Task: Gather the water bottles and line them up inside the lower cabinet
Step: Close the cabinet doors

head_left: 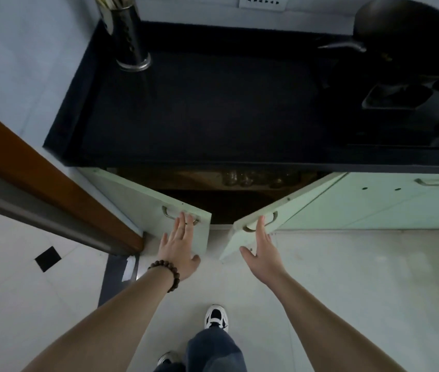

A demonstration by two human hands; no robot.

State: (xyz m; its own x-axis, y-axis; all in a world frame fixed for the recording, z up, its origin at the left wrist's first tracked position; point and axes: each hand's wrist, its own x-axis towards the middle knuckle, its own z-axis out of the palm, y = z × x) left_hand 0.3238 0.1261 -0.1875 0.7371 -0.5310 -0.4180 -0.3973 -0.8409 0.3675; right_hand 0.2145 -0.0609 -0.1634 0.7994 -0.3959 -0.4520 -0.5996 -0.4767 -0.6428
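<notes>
Currently two half-open cabinet doors (pixel 156 205), left hand (pixel 179 247) and right hand (pixel 262 251) flat on them, fingers straight; bottles (pixel 242 178) inside too dim to count.

The water bottles (pixel 242 178) inside the lower cabinet (pixel 213 208) show only as dim rounded tops under the countertop (pixel 199 108) edge; their number and how they stand cannot be told. The cabinet's depths are lost in shadow, its near part screened by the two half-open doors. At far right, the dark pan (pixel 411 38) is cut by the picture's edge, and the stove (pixel 400 116) beneath it is too dark to read. The utensil holder (pixel 127 33) at far left runs off the top. Both forearms and the trouser leg leave the bottom edge.
</notes>
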